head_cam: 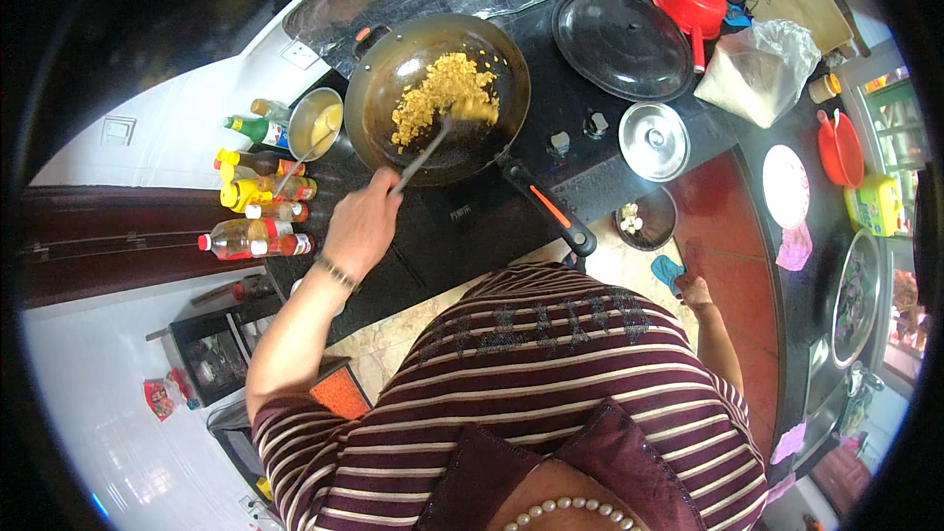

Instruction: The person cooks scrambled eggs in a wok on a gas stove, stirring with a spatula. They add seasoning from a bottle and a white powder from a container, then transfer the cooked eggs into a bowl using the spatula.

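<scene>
My left hand (363, 225) is closed around the grey handle of a turner (428, 156), whose far end is blurred in the yellow, crumbly scrambled egg (439, 92). The egg lies in a large dark wok (369, 125) on the black stove. The wok's black handle with an orange strip (549, 208) points towards me, and neither hand touches it. Left of the wok stands a metal pot (297, 125) with yellow liquid and a utensil leaning in it. My right hand (695, 290), low at my right side, holds a blue cloth (667, 274).
Several bottles (243, 237) line the counter's left end. Right of the wok lie a black lid (627, 44), a steel lid (654, 140), a red pan (686, 4) and a plastic bag of white grains (745, 81). A dark bin (660, 221) is below the counter edge; a sink (818, 383) is right.
</scene>
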Demonstrator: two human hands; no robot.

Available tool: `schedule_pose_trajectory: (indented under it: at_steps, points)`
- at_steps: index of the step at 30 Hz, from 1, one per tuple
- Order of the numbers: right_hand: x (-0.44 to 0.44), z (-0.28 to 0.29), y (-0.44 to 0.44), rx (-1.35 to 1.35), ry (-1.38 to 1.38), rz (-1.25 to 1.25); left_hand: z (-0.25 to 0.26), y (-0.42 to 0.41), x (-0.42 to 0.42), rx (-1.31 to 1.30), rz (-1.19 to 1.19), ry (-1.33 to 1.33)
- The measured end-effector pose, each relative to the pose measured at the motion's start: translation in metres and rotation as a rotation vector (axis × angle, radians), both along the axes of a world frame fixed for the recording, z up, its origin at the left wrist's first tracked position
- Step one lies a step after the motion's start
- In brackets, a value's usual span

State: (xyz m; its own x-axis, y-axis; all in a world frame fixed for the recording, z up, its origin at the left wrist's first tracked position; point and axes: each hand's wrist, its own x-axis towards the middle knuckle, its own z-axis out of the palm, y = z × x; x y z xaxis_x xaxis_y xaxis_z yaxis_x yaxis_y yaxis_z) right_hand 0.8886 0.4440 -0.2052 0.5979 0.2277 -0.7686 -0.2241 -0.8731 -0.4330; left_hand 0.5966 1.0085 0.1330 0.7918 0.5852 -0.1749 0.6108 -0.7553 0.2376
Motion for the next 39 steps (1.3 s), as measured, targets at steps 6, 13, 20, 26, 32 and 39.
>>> schedule_pose_trajectory:
  at_steps: [6,13,20,26,32,39]
  points:
    - [-0.006,0.007,-0.018,0.025,-0.023,-0.164,-0.028,0.067,0.007,0.168,0.031,-0.211]
    - [-0.038,-0.004,-0.032,-0.033,0.039,-0.205,0.076,0.120,-0.014,-0.703,0.569,0.010]
    - [-0.061,-0.013,-0.008,0.025,0.041,-0.177,0.081,0.164,0.010,-0.683,0.461,0.295]
    - [-0.074,-0.013,-0.015,0.023,0.040,-0.211,0.103,0.176,0.039,-0.541,0.421,0.575]
    - [-0.098,-0.011,-0.024,0.012,0.038,-0.343,-0.032,0.164,0.016,-0.935,0.610,0.130]
    - [-0.088,0.014,-0.025,-0.004,-0.012,-0.300,-0.039,0.140,0.050,0.142,-0.013,0.011]
